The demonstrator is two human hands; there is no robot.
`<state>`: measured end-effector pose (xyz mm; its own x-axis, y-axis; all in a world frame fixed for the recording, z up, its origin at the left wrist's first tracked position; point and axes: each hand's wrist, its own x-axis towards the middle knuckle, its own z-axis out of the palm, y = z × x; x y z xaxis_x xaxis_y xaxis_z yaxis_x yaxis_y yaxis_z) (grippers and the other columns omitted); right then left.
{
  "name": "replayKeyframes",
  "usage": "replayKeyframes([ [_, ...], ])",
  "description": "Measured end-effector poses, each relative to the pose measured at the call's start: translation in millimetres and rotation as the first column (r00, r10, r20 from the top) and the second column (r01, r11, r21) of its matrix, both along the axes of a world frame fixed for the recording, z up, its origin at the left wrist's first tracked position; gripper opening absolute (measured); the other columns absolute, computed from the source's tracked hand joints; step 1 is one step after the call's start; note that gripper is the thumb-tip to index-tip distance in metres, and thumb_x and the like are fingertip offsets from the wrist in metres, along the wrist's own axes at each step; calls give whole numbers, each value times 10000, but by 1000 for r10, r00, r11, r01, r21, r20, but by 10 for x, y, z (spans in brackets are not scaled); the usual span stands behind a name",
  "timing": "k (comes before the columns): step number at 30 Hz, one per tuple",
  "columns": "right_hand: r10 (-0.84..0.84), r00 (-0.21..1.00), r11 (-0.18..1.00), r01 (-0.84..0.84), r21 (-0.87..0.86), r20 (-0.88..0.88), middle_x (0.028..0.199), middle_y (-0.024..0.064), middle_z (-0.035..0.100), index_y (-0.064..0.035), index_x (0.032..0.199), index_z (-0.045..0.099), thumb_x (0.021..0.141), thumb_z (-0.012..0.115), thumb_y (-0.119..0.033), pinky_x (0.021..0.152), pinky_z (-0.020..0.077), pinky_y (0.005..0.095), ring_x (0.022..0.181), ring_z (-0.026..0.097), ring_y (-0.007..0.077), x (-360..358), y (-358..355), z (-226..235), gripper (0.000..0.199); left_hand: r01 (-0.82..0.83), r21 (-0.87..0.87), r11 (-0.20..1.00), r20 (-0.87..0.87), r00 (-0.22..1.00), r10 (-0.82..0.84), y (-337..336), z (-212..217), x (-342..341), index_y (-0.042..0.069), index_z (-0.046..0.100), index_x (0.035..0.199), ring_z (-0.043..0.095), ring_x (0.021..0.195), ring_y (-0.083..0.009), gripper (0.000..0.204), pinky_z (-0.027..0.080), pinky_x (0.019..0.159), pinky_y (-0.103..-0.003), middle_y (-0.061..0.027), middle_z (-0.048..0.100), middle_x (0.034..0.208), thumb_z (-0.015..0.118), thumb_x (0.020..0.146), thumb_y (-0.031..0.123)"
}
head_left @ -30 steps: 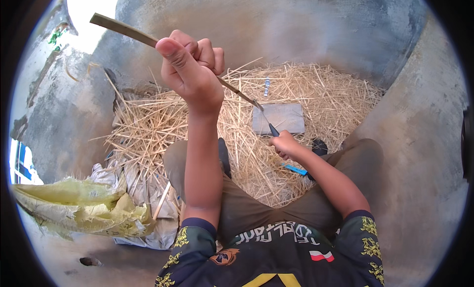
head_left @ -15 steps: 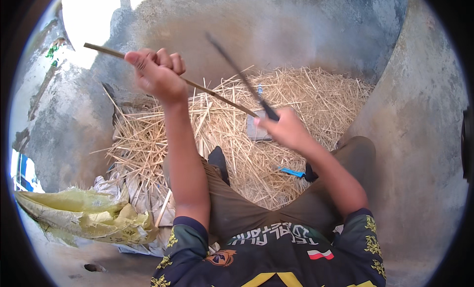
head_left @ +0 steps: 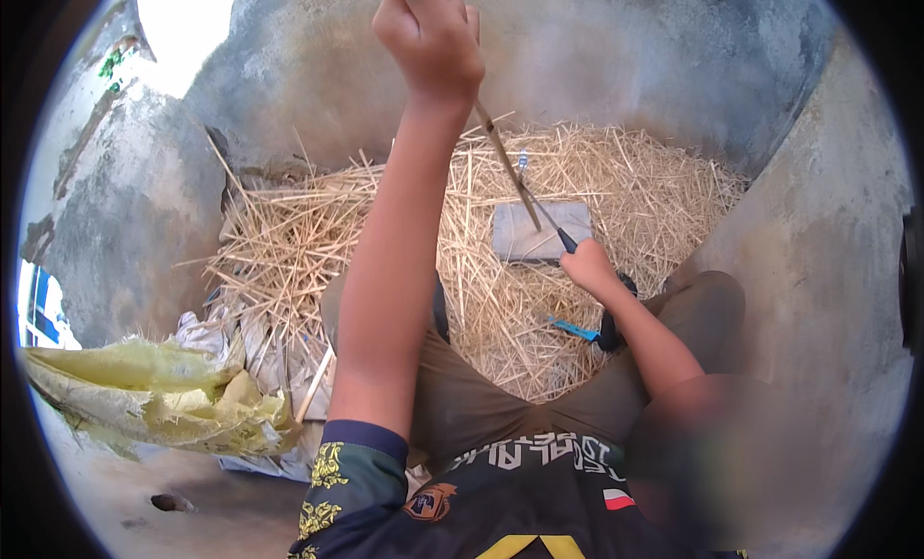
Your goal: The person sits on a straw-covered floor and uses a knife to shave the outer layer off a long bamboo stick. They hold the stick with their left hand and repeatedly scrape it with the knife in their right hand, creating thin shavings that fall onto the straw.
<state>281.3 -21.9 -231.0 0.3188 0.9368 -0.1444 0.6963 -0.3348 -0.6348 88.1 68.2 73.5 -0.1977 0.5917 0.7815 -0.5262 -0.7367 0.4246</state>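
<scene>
My left hand (head_left: 428, 39) is raised at the top of the view, closed around the upper part of a thin bamboo stick (head_left: 502, 157). The stick slants down to the right, and its lower end reaches over a flat grey block (head_left: 510, 243). My right hand (head_left: 588, 267) is closed on the dark handle of a long, narrow knife (head_left: 568, 241). Its blade points up and left, crossing the stick near the stick's lower end. Whether the blade touches the stick or the stick's tip rests on the block, I cannot tell.
Thin pale bamboo shavings (head_left: 654, 189) form a thick heap around the block. A blue-handled tool (head_left: 575, 328) lies near my right foot. A torn yellowish sack (head_left: 144, 395) sits at the left. Concrete walls (head_left: 616, 59) stand behind and at both sides.
My left hand has moved up and right, so the stick is now steeper, with its lower end over the block. My right hand has come lower and slightly right with the knife.
</scene>
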Motion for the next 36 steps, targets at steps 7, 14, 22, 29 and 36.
replayKeyframes([
  [7,-245,669,948,12,-319,-702,495,-56,280,-128,653,366,828,547,-127,353,158,275,368,246,86,-419,-49,145,251,134,-83,987,26,991,-132,186,133,-42,184,315,696,197,374,-76,517,185,346,-254,62,213,514,422,1001,588],
  [14,-360,18,734,-611,-296,-933,449,-72,300,-216,558,285,824,516,-107,318,185,258,343,251,52,19,23,234,369,829,-207,520,284,559,-779,29,298,-116,193,311,686,196,378,-77,522,175,346,-257,70,212,519,424,996,598],
  [22,20,980,917,61,394,-199,521,-17,465,-137,625,519,820,668,-240,388,301,292,410,411,100,-7,-109,698,266,236,-4,972,-71,969,-235,48,290,611,174,339,674,229,365,-57,512,199,330,-240,74,257,504,400,1027,540],
  [29,490,686,554,232,799,-539,508,-29,377,-136,607,427,932,593,-242,390,287,259,415,376,82,-158,-392,2344,380,146,53,988,-112,984,-140,-61,228,543,169,327,628,244,353,-53,547,200,323,-234,69,276,485,376,1036,531],
  [36,-201,937,976,166,-141,-285,745,256,661,118,805,620,806,605,-247,644,506,438,698,674,363,50,-87,-274,365,88,136,987,-72,994,-79,-57,167,628,178,320,619,250,359,-50,546,198,330,-233,69,275,484,389,1035,525],
])
